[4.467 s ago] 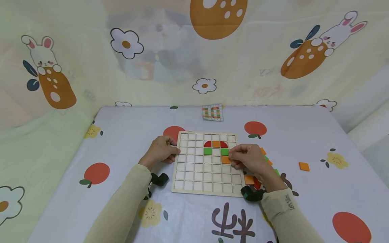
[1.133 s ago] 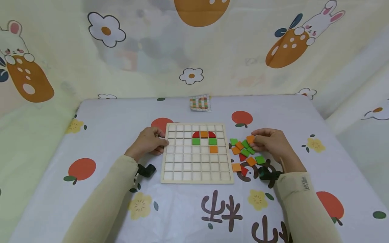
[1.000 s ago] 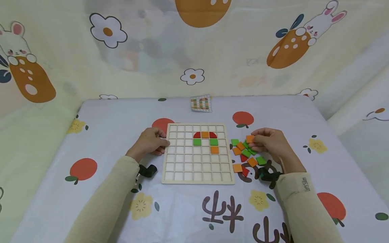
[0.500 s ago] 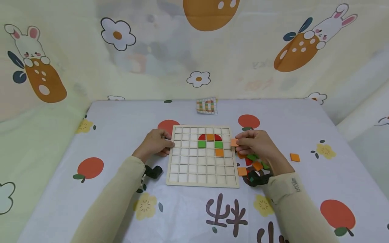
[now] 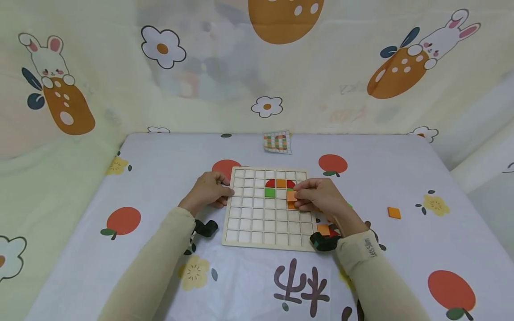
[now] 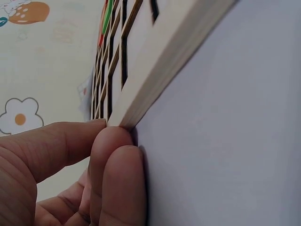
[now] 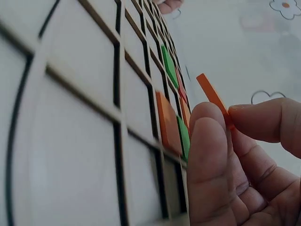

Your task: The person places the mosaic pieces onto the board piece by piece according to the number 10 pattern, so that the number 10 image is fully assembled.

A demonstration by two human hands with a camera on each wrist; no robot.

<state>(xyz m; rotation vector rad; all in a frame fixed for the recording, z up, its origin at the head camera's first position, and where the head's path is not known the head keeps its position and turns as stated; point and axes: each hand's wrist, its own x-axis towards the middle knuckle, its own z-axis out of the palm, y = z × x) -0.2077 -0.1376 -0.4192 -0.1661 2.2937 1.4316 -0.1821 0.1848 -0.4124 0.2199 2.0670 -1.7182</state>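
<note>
A pale cloth-covered table [image 5: 373, 174] spreads before me. On it lies a flat, square wooden board [image 5: 263, 214] divided into shallow compartments; it looks stiff and fairly light, best steadied by its raised rim. My left hand [image 5: 207, 191] grips its left edge lightly, fingers bent, thumb against the rim. My right hand [image 5: 322, 199] is over the board's right-hand part, fingers drawn nearly together, pinching a single orange tile [image 5: 291, 196] between thumb and fingertips. Beyond the board lies a small card [image 5: 277, 142] printed with a coloured grid (too small for me to read square by square). The tile I hold is tilted, apart from the board, above seated green and orange pieces. I judge it very light, rigid and thin, perhaps a little slippery on its faces, and unlikely to break; opposite edges give the surest hold, with the underside left bare. Smaller still, red pieces [image 5: 270, 183] with one rounded corner sit in the grid on either side of an orange square [image 5: 280, 183].
</note>
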